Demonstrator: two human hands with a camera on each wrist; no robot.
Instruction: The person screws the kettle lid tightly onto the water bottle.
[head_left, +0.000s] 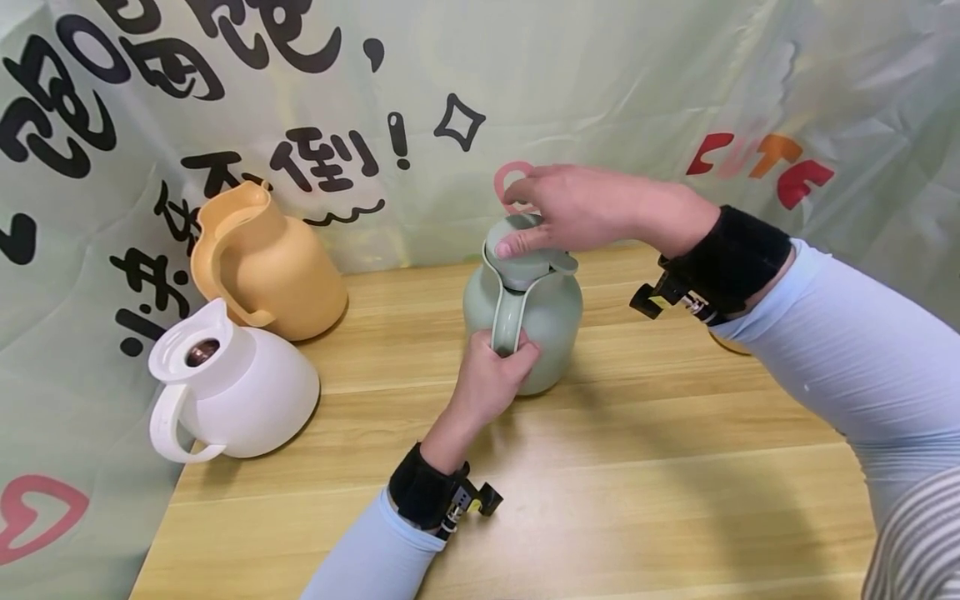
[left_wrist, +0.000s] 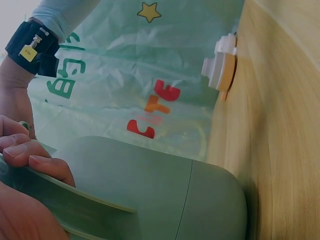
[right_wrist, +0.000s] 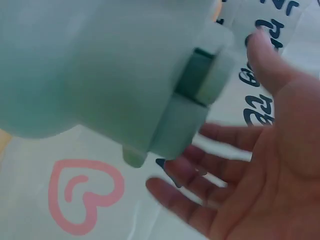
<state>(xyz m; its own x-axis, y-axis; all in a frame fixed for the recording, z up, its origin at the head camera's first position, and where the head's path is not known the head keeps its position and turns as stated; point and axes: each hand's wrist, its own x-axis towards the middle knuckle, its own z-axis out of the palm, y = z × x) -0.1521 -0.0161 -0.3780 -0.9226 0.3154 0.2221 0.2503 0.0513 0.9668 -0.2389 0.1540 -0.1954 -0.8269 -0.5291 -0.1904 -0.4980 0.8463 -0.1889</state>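
A sage-green thermos jug (head_left: 551,333) stands on the wooden table, its handle (head_left: 508,321) facing the wearer. My left hand (head_left: 487,379) grips that handle; its fingers (left_wrist: 50,167) wrap round it in the left wrist view. On the jug's mouth sits a green lid (head_left: 517,250) with a small tab at its right side. Above the lid my right hand (head_left: 577,204) hovers, thumb over the top. In the right wrist view its fingers (right_wrist: 195,195) are spread and slightly bent beside the lid (right_wrist: 182,122), with gaps between them.
To the left stand an orange jug (head_left: 288,267) and a white jug (head_left: 255,392) with its mouth uncovered. A stack of white and orange pieces (left_wrist: 222,65) sits on the table at the right, mostly behind the right arm. A printed sheet (head_left: 615,92) hangs behind the table.
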